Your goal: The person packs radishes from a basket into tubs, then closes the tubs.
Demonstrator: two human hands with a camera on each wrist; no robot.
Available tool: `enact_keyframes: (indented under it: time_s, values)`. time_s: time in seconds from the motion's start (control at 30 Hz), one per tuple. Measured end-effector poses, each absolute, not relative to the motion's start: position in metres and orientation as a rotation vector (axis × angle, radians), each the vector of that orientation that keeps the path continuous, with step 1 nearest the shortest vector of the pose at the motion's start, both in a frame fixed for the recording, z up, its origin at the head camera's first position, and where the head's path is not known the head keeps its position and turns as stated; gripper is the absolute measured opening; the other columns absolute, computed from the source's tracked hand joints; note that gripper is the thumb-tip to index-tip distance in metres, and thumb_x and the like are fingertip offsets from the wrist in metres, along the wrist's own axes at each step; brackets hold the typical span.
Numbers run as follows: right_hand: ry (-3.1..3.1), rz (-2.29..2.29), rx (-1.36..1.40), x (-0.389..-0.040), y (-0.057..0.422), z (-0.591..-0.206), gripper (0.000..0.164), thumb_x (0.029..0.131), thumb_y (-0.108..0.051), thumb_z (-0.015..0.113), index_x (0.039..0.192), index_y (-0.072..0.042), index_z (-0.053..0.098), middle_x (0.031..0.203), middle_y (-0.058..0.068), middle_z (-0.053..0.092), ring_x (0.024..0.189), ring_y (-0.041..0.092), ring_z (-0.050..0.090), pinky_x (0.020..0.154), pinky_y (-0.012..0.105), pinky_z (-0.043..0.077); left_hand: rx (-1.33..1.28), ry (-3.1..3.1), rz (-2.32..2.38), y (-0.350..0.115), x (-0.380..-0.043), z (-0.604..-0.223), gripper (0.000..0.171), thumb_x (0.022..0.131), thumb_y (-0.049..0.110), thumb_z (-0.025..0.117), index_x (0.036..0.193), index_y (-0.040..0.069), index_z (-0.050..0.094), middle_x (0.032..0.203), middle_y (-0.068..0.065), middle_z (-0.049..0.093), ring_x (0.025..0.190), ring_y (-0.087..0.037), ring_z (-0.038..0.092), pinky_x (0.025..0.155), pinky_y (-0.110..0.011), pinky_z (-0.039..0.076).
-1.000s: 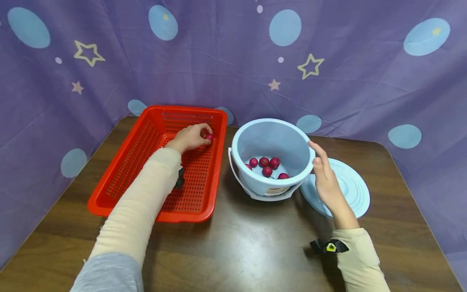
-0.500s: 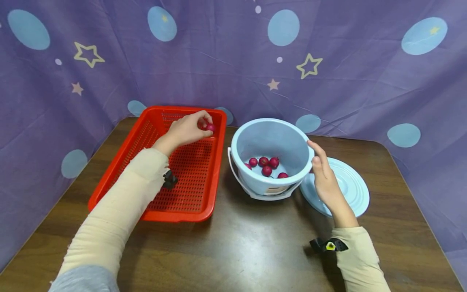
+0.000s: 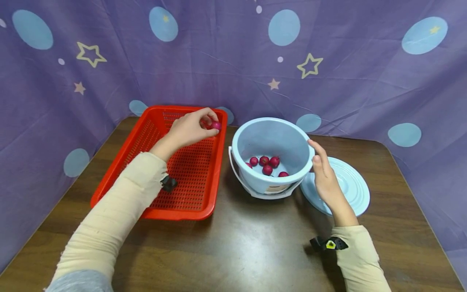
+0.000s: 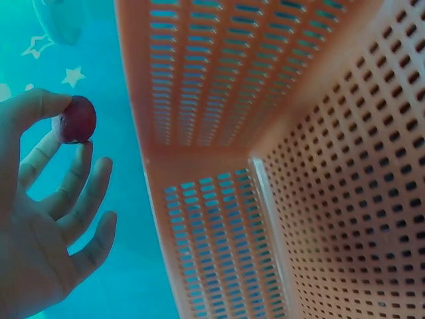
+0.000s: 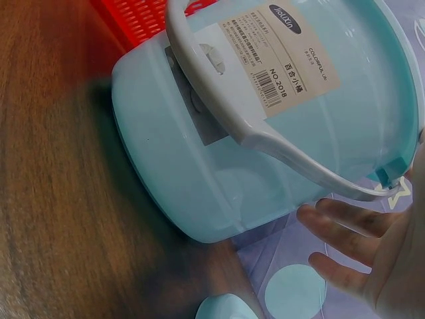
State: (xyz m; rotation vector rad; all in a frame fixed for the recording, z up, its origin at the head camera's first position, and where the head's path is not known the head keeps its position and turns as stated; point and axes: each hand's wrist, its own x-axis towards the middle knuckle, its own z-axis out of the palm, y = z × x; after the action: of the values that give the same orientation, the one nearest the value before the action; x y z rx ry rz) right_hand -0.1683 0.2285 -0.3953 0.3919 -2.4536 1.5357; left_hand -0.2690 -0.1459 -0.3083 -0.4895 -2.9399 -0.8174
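Red and round, a small fruit (image 3: 216, 125) sits pinched between the thumb and fingertips of the left hand (image 3: 189, 130), held above the far right corner of the red basket (image 3: 120, 170), close to its rim and near the pale blue bucket (image 3: 271, 190). The left wrist view shows the pinch plainly: thumb on one side, forefinger on the other, the remaining fingers spread loose below. The fruit looks light, firm and smooth-skinned, probably a little slippery, so a gentle pinch across its widest part seems right; a hard squeeze could bruise it or make it pop out sideways.

The right hand (image 3: 326, 180) lies against the bucket's right side with its fingers straight and relaxed, the fingertips at the rim, steadying rather than gripping. The bucket is thin, stiff plastic with a white handle (image 5: 265, 126) folded down along its side, and it is likely light enough to slide if nudged. Five or so more red fruits (image 3: 267, 165) lie on its floor. The round blue lid (image 3: 352, 186) rests flat on the brown tabletop (image 3: 233, 251) just beside the bucket, partly under the right hand. A purple cloth (image 3: 233, 61) with stars and pale blue dots hangs behind.
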Motion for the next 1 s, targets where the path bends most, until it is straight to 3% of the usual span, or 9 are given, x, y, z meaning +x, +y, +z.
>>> enact_keyframes:
  time_s: [0.27,0.6,0.83,1.0]
  values:
    - [-2.461,1.535,0.380,-0.168,0.228,-0.395,0.048,0.109,-0.033,0.024,0.157,-0.024,0.026,0.156,0.010,0.034,0.121,0.033,0.047,0.092,0.044,0.037,-0.533,-2.879,-0.866,-0.132,-0.259,-0.299,0.026,0.086,0.036,0.072,0.108,0.027,0.061,0.099,0.006,0.066,0.086,-0.013,0.060,0.078,-0.043,0.043]
    - [-2.460,1.529,0.375,-0.167,0.229,-0.394,0.048,0.109,-0.033,0.024,0.157,-0.024,0.026,0.154,0.012,0.036,0.118,0.034,0.048,0.092,0.049,0.037,-0.599,-2.831,-0.906,-0.112,-0.245,-0.290,0.026,0.086,0.040,0.074,0.108,0.032,0.062,0.099,0.010,0.065,0.088,-0.012,0.059,0.077,-0.040,0.042]
    - [-2.463,1.525,0.372,-0.167,0.230,-0.394,0.048,0.109,-0.033,0.025,0.156,-0.025,0.027,0.154,0.011,0.037,0.116,0.033,0.049,0.091,0.046,0.037,-0.686,-2.798,-0.936,-0.098,-0.236,-0.288,0.027,0.086,0.040,0.075,0.108,0.030,0.063,0.097,0.011,0.066,0.088,-0.011,0.059,0.072,-0.038,0.043]
    - [-2.455,1.537,0.376,-0.168,0.229,-0.395,0.048,0.109,-0.034,0.025,0.156,-0.024,0.027,0.155,0.010,0.036,0.118,0.033,0.048,0.092,0.051,0.037,-0.759,-2.795,-0.923,-0.091,-0.231,-0.287,0.028,0.085,0.037,0.077,0.108,0.029,0.063,0.098,0.012,0.067,0.088,-0.011,0.058,0.070,-0.037,0.044]
